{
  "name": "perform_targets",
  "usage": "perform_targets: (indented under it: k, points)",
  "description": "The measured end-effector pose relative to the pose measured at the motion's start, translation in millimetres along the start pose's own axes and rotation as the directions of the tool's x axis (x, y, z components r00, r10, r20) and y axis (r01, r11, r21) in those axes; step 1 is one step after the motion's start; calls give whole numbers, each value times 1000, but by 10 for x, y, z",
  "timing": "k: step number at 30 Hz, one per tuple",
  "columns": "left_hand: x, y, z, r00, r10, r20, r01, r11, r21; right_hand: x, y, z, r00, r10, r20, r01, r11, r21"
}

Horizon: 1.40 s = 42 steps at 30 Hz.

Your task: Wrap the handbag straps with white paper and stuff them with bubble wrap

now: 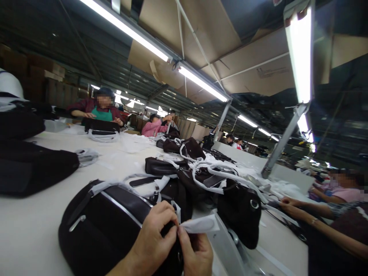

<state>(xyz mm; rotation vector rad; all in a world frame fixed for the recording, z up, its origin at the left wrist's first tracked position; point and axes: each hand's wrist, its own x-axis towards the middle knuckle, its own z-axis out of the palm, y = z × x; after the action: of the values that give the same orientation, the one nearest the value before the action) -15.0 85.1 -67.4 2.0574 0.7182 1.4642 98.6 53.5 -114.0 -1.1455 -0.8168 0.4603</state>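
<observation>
A black bag (pixel 97 226) with silver zips and pale wrapping along its top lies on the white table (pixel 28 230) at the lower left. Over its right side, my left hand (pixel 156 234) is closed, thumb and fingers pinched together; what they grip is too small to make out. Touching it on the right, my right hand (pixel 195 247) pinches one end of a white translucent strip (pixel 202 224), which points to the right. The fingertips of both hands meet at the strip's narrow end.
Several black bags with white-wrapped handles (pixel 201 176) are heaped beyond my hands. A black pouch (pixel 240 214) hangs over a grey box edge at right. Another black bag (pixel 34 165) lies at left. Co-workers sit across the table; one person's hands (pixel 293 207) work at right.
</observation>
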Motion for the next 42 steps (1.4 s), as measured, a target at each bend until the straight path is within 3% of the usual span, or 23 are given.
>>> perform_targets:
  k: [3,7,14,21,25,31,33,36,42]
  points:
    - [-23,-21,3,997,67,-32,-67,998,-6,-5,-50,4,999,40,-4,-39,999,27]
    - [-19,-28,-10,994,104,-13,-104,994,-20,13,-150,-18,989,107,106,-121,984,131]
    - [32,33,-83,996,64,60,-60,996,-71,75,-270,-57,972,136,192,-170,970,174]
    - [-29,113,-92,971,218,99,-226,971,81,272,-231,-184,869,266,417,-356,922,153]
    - [-52,136,-84,920,338,199,-383,883,270,295,-330,-167,839,357,411,-464,864,195]
    - [-64,132,-119,788,502,357,-616,652,441,263,-462,-123,826,396,402,-486,861,151]
    - [-59,178,-138,762,521,384,-647,604,465,251,-476,-130,822,398,408,-488,862,141]
    - [-61,227,-148,774,512,372,-633,621,462,247,-484,-142,818,388,425,-483,864,141]
    - [-130,114,-46,854,445,271,-519,776,360,262,-441,-113,860,320,396,-394,912,118]
